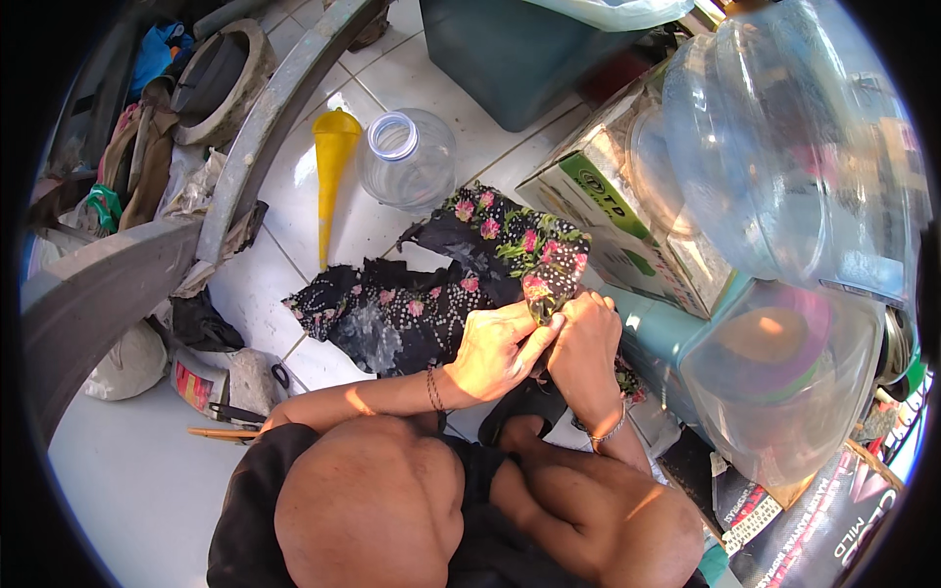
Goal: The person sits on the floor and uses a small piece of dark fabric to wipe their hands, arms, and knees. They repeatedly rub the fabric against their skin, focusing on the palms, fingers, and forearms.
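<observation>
Both of my hands meet on a black floral cloth point(417, 302) with pink flowers, green leaves and white dots. My left hand point(498, 351) pinches a bunched edge of it between thumb and fingers. Right beside it, my right hand point(586, 338) is closed on the same gathered part, its knuckles up. From the hands the fabric spreads leftward over the tiles, wrinkled, with a greyish worn patch. Just beyond the cloth stand a clear plastic bottle point(421, 167) without a cap and a yellow funnel point(333, 162) with a long spout.
A dark green bin point(500, 64) stands at the far side. On the right are a cardboard box point(613, 201), a large clear water jug point(784, 157) and a transparent container point(774, 382). A grey metal frame point(245, 127) curves along the left, near clutter and a cut-open container point(201, 377).
</observation>
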### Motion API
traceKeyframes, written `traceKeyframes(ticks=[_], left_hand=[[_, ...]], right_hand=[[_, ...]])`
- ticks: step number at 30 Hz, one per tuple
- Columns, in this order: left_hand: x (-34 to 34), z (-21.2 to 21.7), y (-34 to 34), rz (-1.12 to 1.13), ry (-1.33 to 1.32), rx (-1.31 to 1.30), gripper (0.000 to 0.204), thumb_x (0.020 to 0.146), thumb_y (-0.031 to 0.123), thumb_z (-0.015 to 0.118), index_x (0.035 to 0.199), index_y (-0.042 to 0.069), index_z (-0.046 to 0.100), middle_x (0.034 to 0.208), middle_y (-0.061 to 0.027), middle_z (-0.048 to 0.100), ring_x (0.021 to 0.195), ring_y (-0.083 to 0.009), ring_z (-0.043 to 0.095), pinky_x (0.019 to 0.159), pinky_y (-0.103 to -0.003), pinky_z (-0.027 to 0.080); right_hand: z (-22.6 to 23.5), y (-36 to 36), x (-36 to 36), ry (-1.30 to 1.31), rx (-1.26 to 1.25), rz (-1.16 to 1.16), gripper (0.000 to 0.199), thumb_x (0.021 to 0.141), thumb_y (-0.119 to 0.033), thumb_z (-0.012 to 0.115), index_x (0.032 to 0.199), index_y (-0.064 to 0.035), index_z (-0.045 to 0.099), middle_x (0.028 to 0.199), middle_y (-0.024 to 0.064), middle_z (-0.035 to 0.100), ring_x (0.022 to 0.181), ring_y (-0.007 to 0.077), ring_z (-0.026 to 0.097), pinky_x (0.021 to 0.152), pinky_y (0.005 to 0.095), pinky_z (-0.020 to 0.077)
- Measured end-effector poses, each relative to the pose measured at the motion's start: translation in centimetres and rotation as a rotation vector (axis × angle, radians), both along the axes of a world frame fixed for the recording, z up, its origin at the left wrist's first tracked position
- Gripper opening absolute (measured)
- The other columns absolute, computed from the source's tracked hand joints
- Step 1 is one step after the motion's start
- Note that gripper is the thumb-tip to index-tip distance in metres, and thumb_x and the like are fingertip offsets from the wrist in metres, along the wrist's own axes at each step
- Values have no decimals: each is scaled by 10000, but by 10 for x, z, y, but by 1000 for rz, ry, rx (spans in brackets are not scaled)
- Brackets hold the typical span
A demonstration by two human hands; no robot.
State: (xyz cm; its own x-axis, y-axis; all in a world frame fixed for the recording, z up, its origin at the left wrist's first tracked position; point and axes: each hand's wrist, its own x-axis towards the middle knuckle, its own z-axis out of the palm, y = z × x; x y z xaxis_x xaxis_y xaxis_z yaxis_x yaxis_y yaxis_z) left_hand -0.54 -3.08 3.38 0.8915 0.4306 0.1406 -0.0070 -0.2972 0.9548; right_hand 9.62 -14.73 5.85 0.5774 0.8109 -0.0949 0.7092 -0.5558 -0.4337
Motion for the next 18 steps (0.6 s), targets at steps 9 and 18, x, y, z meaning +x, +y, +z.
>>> traceKeyframes(ticks=[9,18], left_hand=[[-17,-7,-8,-94,-23,284,257,923,138,771,700,55,673,626,-76,603,548,-261,581,516,-380,482],[7,-22,42,329,24,-214,128,948,169,768,976,47,795,876,-47,735,818,-185,564,878,-343,396]], right_hand=[[-18,-5,0,60,-19,-158,241,824,-158,662,962,23,581,982,246,568,990,456,524,858,541,381],[-22,2,5,-76,-23,-93,224,909,-144,706,1056,15,650,759,180,639,704,418,637,670,504,489]])
